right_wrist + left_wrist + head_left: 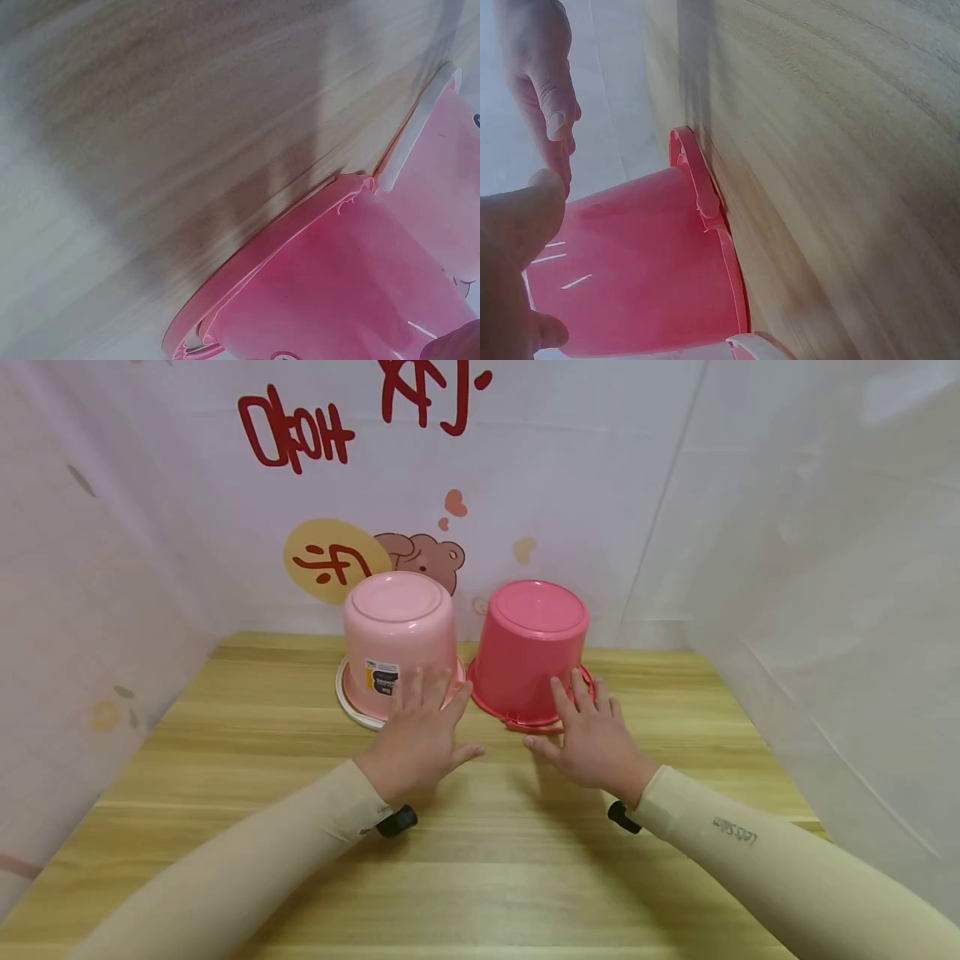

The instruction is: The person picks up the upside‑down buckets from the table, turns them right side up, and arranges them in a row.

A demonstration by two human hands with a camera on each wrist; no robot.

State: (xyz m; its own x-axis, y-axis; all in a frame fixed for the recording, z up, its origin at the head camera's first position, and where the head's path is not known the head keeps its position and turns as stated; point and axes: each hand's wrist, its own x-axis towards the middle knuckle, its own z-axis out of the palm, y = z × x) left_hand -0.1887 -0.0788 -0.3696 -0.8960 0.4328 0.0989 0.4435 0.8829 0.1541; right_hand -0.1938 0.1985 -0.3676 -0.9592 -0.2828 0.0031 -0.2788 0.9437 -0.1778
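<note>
Two buckets stand upside down side by side at the back of the table. The left one is a light pink bucket (401, 618) with a label on its side and a white handle around its rim. To its right is a darker pink bucket (528, 652), its handle lying at the rim on the table. My left hand (420, 735) is spread with straight fingers in front of the light pink bucket. Before the darker bucket, my right hand (600, 739) is likewise spread. Neither hand grips anything; whether fingertips touch the buckets I cannot tell.
A wooden table (480, 877) lies beneath both buckets. Behind it hangs a white printed cloth (585, 468) with red characters and a cartoon bear, and pale cloth walls stand at left and right.
</note>
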